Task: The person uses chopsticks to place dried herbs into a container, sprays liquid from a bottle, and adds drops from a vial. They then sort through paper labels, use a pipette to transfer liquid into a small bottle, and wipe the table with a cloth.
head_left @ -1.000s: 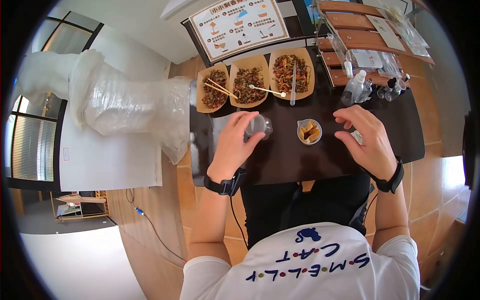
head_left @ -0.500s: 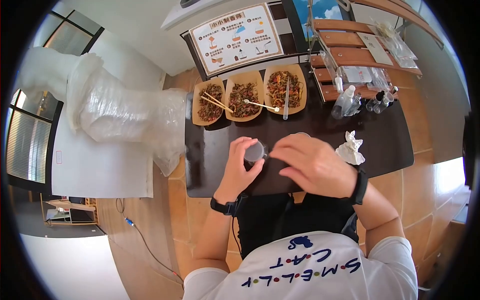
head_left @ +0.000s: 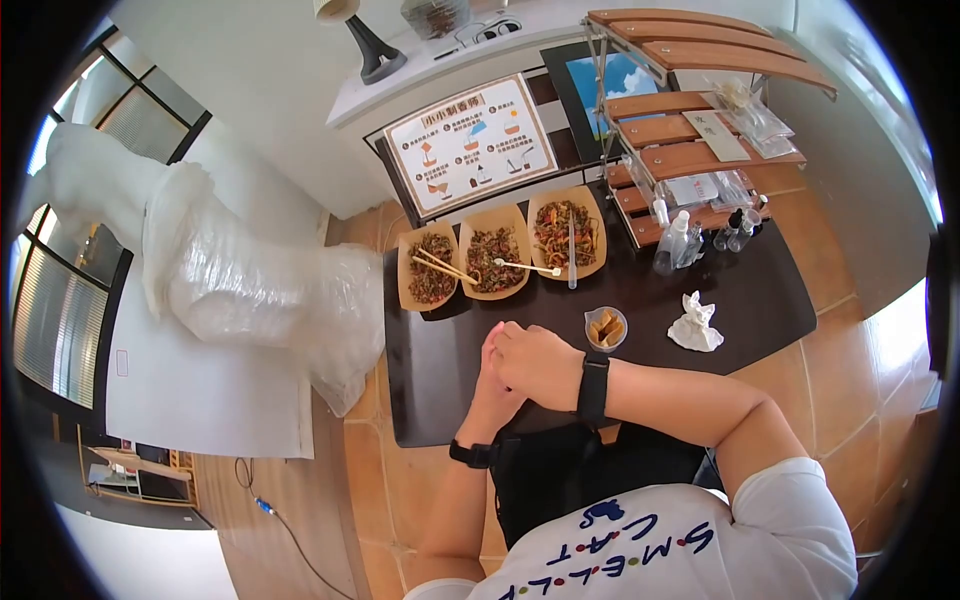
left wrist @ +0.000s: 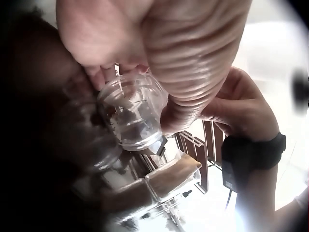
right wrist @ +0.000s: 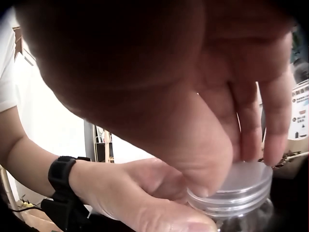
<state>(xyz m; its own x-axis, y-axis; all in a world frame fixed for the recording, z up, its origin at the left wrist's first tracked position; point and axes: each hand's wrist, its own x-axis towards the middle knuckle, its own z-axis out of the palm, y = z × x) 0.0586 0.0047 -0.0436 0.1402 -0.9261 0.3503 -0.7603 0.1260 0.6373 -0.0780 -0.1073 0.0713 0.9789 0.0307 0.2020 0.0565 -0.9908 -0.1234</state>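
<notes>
A small clear jar (left wrist: pixel 135 116) stays in my left hand (head_left: pixel 488 395), whose thumb and fingers wrap its side in the left wrist view. My right hand (head_left: pixel 540 365) comes over from above. Seen from the right wrist, its thumb and fingertips grip the edge of the jar's translucent screw lid (right wrist: pixel 244 181), which sits on the mouth of the jar. In the head view the right hand hides both jar and lid. Just right of the hands stands a little clear cup (head_left: pixel 591 342) with several brown pieces in it.
Three paper trays (head_left: pixel 407 296) of dried plant mix stand at the back, with wooden sticks (head_left: pixel 446 266), a white scoop (head_left: pixel 527 267) and tweezers (head_left: pixel 572 255) across them. A crumpled tissue (head_left: pixel 695 325) lies right. Small bottles (head_left: pixel 675 243) stand by a wooden rack (head_left: pixel 690 160).
My right hand has crossed leftward over the table to the jar and now grips its lid. The left hand keeps hold of the jar. The head view has tilted upward.
</notes>
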